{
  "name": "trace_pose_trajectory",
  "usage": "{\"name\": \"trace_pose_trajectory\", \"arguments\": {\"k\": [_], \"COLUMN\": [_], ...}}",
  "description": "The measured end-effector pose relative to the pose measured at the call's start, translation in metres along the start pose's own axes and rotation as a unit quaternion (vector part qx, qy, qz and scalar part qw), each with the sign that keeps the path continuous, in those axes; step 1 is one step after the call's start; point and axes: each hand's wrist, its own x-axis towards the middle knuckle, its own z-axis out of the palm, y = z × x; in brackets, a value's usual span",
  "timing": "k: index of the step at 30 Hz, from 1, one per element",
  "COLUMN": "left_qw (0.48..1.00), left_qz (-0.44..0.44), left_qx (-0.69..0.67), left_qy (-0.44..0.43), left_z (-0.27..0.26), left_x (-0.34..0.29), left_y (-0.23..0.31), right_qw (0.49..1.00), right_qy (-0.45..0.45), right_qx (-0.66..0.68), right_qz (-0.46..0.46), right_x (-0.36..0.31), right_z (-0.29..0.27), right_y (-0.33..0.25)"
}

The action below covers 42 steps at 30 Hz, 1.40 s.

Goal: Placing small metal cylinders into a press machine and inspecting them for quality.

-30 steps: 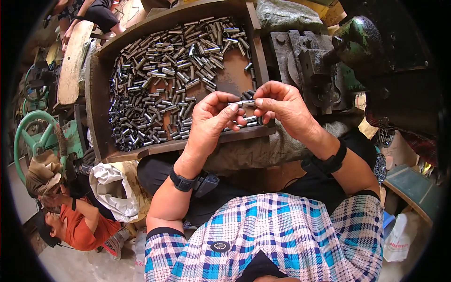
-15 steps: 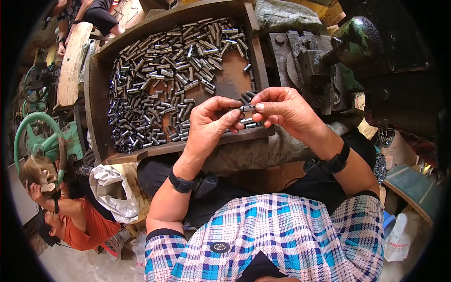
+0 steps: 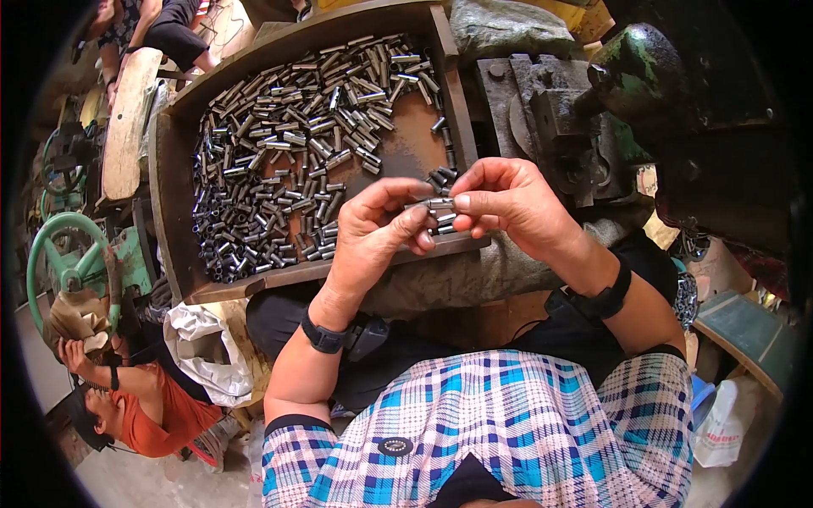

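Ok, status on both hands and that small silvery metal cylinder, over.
Right hand pinching cylinder at right end; left hand at left end, grip unclear. Held over brown, open rectangular tray. No obstruction seen.

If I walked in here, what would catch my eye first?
Probably the brown rectangular tray strewn with short grey metal tubes, upper centre-left. Over its near right corner, the left hand and right hand hold one shiny metal tube between them. A green spoked handwheel stands at far left.
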Motion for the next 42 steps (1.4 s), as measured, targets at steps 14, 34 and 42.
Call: {"name": "trace_pose_trajectory", "arguments": {"k": [14, 34, 42], "left_qw": [0.998, 1.000, 0.999], "left_qz": [-0.001, 0.009, 0.008], "left_qx": [-0.030, 0.012, 0.012], "left_qy": [0.059, -0.010, -0.045], "left_z": [0.001, -0.005, 0.001], "left_x": [0.001, -0.002, -0.008], "left_y": [-0.005, -0.001, -0.001], "right_qw": [0.997, 0.999, 0.995], "right_qy": [0.018, -0.033, -0.061], "right_qx": [-0.024, -0.011, 0.055], "right_qz": [-0.069, -0.009, 0.062], "right_x": [0.004, 0.001, 0.000], "right_z": [0.002, -0.004, -0.010], "right_y": [0.006, -0.001, -0.001]}}
